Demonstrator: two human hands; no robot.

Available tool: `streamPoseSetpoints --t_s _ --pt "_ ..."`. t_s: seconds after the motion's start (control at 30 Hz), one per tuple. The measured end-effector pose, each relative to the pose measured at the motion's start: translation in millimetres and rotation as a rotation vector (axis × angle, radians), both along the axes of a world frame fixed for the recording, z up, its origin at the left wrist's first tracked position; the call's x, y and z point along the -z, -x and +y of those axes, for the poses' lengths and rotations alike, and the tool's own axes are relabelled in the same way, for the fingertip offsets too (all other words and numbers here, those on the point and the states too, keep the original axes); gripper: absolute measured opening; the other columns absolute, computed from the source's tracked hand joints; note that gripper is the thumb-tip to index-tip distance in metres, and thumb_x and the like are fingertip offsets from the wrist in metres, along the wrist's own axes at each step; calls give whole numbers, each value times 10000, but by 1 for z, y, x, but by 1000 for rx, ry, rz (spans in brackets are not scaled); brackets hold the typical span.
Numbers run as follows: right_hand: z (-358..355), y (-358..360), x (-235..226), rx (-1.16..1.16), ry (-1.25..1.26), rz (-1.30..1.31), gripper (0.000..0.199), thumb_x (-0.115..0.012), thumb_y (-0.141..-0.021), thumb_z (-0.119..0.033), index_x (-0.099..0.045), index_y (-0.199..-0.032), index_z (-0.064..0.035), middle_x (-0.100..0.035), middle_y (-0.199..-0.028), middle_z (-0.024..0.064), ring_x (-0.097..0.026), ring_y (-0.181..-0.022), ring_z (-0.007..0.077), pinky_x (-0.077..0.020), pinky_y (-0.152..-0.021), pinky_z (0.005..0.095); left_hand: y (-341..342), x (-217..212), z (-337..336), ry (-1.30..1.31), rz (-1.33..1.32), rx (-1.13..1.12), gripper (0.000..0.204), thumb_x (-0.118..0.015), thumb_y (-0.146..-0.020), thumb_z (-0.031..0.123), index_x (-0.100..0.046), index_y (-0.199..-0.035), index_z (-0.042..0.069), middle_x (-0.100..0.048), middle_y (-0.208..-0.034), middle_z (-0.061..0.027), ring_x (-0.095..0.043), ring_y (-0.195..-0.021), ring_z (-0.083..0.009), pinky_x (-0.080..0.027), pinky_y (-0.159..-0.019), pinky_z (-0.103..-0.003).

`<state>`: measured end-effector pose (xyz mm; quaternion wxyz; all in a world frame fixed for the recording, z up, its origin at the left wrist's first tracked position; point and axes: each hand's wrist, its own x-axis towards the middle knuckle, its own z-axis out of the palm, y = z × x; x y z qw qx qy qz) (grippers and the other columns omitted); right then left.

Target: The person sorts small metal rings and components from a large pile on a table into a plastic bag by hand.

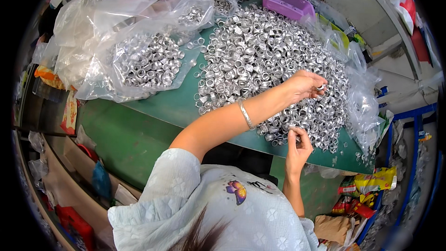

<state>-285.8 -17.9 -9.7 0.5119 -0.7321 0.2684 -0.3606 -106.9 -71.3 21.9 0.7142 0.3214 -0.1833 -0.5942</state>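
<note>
I see the left hand (pixel 304 86) reaching across the heap, its fingertips pinching one small silver metal ring (pixel 320 87). The right hand (pixel 298 146) is curled at the near edge of the heap; I cannot tell whether it holds anything. I judge this a picking-out step; the next move calls for lifting that ring clear. The big pile of silver metal rings (pixel 265 60) covers the green surface (pixel 153 111) under both hands, with a clear plastic bag of rings (pixel 144 62) well to the left.
</note>
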Motion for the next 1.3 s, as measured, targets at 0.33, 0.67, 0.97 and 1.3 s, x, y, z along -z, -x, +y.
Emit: streamPoseSetpoints --t_s 0.33,0.67,0.97,1.3 --pt "-26 2 10 64 -103 -19 121 -573 -849 -2 -609 -961 26 -512 -792 -10 -454 -731 50 -377 -639 185 16 35 47 78 -1265 -416 132 -570 -810 84 -643 -894 13 -621 -809 -136 -588 -693 -272 -458 -622 -352" --pt "-82 -5 4 68 205 158 168 -605 -813 -20 -608 -980 0 -468 -820 0 -447 -711 73 -378 -625 210 17 44 139 -237 -1367 -412 168 -536 -849 28 -603 -1001 49 -507 -782 -95 -508 -616 -219 -419 -572 -306" --pt "-81 -83 -4 154 893 548 246 -717 -713 -236 -587 -694 -28 -507 -842 91 -474 -836 259 -322 -735 377 16 45 119 -190 -1379 -480 199 -512 -828 -41 -591 -996 32 -512 -820 -106 -523 -664 -245 -424 -608 -316" --pt "-117 -54 2 91 192 156 135 -699 -716 -60 -590 -678 10 -509 -805 40 -456 -638 115 -368 -567 257 19 44 112 -273 -1350 -414 177 -548 -819 -27 -602 -979 27 -545 -851 -102 -552 -705 -243 -444 -615 -298"
